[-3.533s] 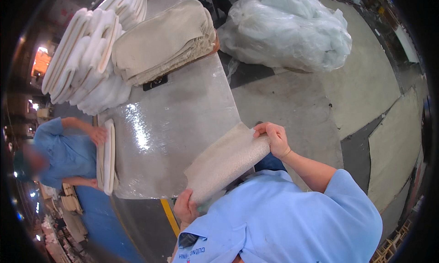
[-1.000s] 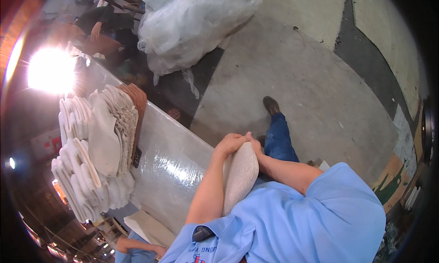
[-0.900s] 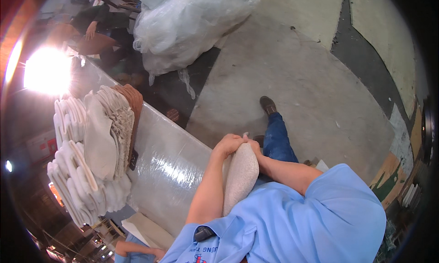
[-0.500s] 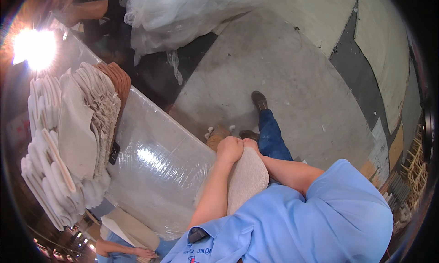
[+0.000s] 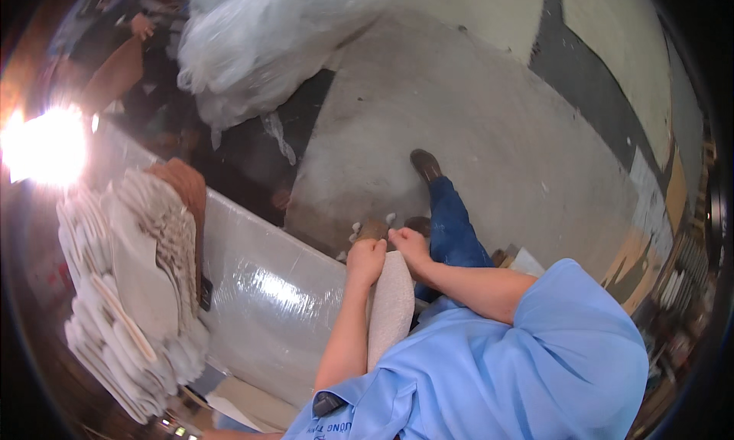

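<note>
A beige, thick fabric piece (image 5: 391, 306) stands lengthwise between my forearms, its far end narrow and rounded. My left hand (image 5: 367, 261) is closed on the left edge of that far end. Just right of it, my right hand (image 5: 410, 249) is closed in a pinch beside the fabric's tip; what its fingertips hold, if anything, is too small to make out. Beyond both hands lie a brown object (image 5: 374, 230) and a few small white tufts, partly hidden by my hands.
On my left runs a plastic-wrapped table (image 5: 252, 256), bearing stacks of folded beige fabric pieces (image 5: 141, 287) and a brown stack (image 5: 187, 191). Clear plastic sheeting (image 5: 252, 50) is heaped ahead. A co-worker's hand (image 5: 142, 25) shows far left. My shoe (image 5: 426, 165) rests on the grey floor.
My hands were together on the fabric's tip; the right has come apart from the left, slightly rightward. The fabric is now turned more edge-on. The whole view has shifted a little.
</note>
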